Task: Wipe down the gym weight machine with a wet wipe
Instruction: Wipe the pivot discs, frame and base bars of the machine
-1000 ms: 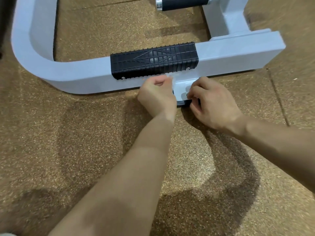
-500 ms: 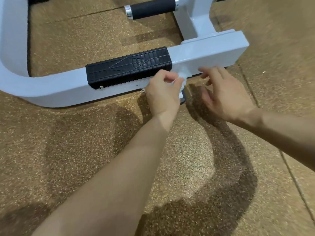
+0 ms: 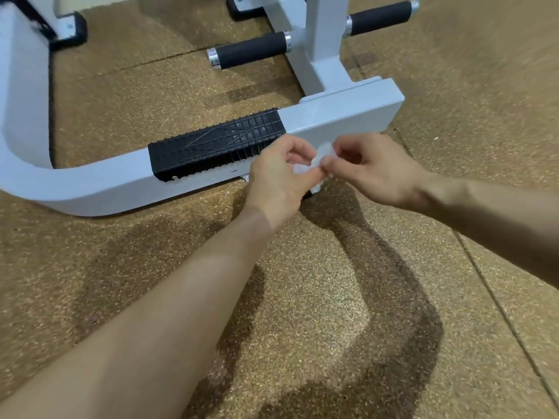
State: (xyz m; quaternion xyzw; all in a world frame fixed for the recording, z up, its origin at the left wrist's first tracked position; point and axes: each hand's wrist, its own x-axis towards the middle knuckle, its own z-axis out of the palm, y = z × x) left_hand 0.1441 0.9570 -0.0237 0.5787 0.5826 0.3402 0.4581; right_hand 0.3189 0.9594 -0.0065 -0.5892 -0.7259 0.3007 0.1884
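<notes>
Where your two hands meet, just to the right of the black ribbed pad [image 3: 217, 146], the wet wipe [image 3: 321, 157] sits bunched up between them. Your left hand [image 3: 281, 176] has its grip closed on the lower part of the wipe, with the fingers curled round it. Your right hand [image 3: 378, 170] pinches the upper part between thumb and fingertips.

Both hands are in front of the grey base bar [image 3: 348, 116] of the weight machine [image 3: 24, 101], and the pad wraps over the top and front of that bar. Whether the wipe touches the bar cannot be told. To the left of the pad, the bar bends and runs away from you.

Behind the pad and to its right, an upright post [image 3: 323, 40] rises from the bar. One black foam roller [image 3: 251, 49] sticks out on its left and another [image 3: 381, 16] on its right. The speckled brown floor [image 3: 302, 297] lies under all of it, and the shadows of your arms fall on it on your side of the pad.
</notes>
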